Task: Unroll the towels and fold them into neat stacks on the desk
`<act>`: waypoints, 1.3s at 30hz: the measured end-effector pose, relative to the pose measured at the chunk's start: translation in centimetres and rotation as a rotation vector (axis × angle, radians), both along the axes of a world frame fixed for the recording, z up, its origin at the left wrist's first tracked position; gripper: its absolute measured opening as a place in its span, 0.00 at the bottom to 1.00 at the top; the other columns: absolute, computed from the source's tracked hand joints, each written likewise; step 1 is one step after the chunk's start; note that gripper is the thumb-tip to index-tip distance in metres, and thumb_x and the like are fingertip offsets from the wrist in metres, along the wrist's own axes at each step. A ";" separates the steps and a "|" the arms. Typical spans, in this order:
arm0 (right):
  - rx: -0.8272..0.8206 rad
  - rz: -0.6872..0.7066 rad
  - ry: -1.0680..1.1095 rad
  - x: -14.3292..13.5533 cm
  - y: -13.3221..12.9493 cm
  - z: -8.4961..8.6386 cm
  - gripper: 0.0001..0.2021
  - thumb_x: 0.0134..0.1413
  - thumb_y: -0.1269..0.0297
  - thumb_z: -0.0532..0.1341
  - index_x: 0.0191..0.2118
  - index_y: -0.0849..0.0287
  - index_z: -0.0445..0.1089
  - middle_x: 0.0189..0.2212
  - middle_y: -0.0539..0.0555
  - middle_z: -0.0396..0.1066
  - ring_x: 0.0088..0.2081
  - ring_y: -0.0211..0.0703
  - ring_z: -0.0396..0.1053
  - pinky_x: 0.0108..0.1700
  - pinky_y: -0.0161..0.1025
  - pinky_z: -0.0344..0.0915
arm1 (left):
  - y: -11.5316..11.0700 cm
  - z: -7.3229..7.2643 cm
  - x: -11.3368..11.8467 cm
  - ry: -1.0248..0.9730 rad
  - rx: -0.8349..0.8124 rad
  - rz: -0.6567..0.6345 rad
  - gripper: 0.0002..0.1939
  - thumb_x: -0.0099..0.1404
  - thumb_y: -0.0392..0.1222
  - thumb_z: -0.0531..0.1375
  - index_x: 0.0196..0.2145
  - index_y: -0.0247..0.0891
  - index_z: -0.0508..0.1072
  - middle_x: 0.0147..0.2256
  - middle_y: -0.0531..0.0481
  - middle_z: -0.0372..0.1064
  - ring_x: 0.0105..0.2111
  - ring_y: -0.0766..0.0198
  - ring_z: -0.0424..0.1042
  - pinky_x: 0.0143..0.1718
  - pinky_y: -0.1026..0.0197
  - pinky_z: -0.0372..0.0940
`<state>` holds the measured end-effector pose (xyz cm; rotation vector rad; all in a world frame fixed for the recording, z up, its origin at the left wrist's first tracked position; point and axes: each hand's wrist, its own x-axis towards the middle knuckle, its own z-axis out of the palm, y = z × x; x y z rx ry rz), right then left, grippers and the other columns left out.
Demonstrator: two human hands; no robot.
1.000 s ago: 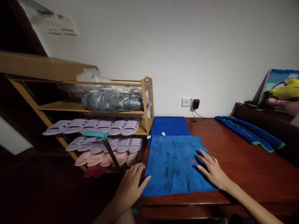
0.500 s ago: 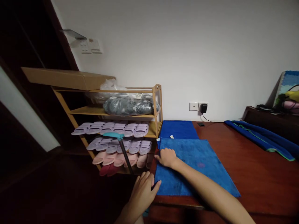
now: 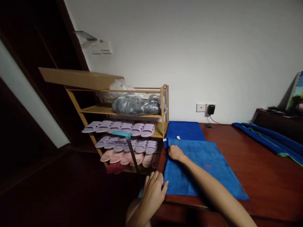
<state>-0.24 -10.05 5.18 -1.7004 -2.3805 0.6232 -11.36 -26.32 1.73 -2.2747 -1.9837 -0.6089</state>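
Head view: the lighter blue cloth lies spread on the near left part of the table, its far edge meeting the darker blue cloth; the left hand is at its near left edge, fingers bent, thumb apart; the right hand is closed narrow at its far left corner, the right forearm crossing above the fabric; whether either hand pinches it, one cannot tell; uneven pulling could skew or ruck the cloth, and a dragging forearm could crease its middle; the darker cloth, so close, might be nudged too; a second earlier the right hand was spread at the cloth's right side, while the left was likewise at the left edge.
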 end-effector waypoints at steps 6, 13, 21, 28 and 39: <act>-0.012 -0.099 0.160 1.7 0.2 0.0 0.16 0.63 0.64 0.48 0.46 0.65 0.69 0.39 0.62 0.75 0.39 0.43 0.74 0.39 0.34 0.66 | 0.3 1.9 1.0 -0.101 0.036 -0.082 0.10 0.62 0.36 0.51 0.23 0.41 0.57 0.29 0.50 0.62 0.33 0.59 0.64 0.36 0.58 0.57; -0.004 -0.216 0.212 4.0 0.7 -0.7 0.14 0.59 0.63 0.53 0.47 0.63 0.69 0.34 0.57 0.75 0.34 0.43 0.74 0.35 0.34 0.66 | 0.8 3.4 4.9 -0.268 -0.029 -0.210 0.06 0.64 0.36 0.50 0.29 0.42 0.62 0.26 0.52 0.66 0.27 0.62 0.67 0.30 0.61 0.59; 0.086 -0.265 0.099 15.4 2.4 -1.0 0.11 0.54 0.68 0.56 0.41 0.62 0.71 0.37 0.55 0.74 0.41 0.42 0.71 0.39 0.32 0.63 | 1.2 3.1 5.5 -0.252 -0.026 -0.429 0.20 0.72 0.46 0.45 0.58 0.42 0.60 0.58 0.46 0.60 0.57 0.59 0.60 0.56 0.56 0.56; 0.088 -0.342 -0.121 30.7 2.5 -2.8 0.07 0.51 0.73 0.56 0.33 0.61 0.72 0.33 0.56 0.74 0.37 0.43 0.72 0.35 0.31 0.60 | 2.9 -0.5 4.1 0.090 -0.134 -0.429 0.28 0.71 0.57 0.41 0.65 0.48 0.49 0.65 0.48 0.43 0.65 0.52 0.43 0.61 0.42 0.45; 0.152 -0.458 -0.378 45.7 2.2 -4.5 0.08 0.53 0.72 0.55 0.33 0.62 0.72 0.33 0.59 0.75 0.36 0.44 0.73 0.34 0.33 0.60 | 3.6 -1.3 4.0 0.111 -0.054 -0.434 0.27 0.71 0.56 0.43 0.65 0.52 0.47 0.65 0.52 0.44 0.64 0.53 0.45 0.61 0.45 0.46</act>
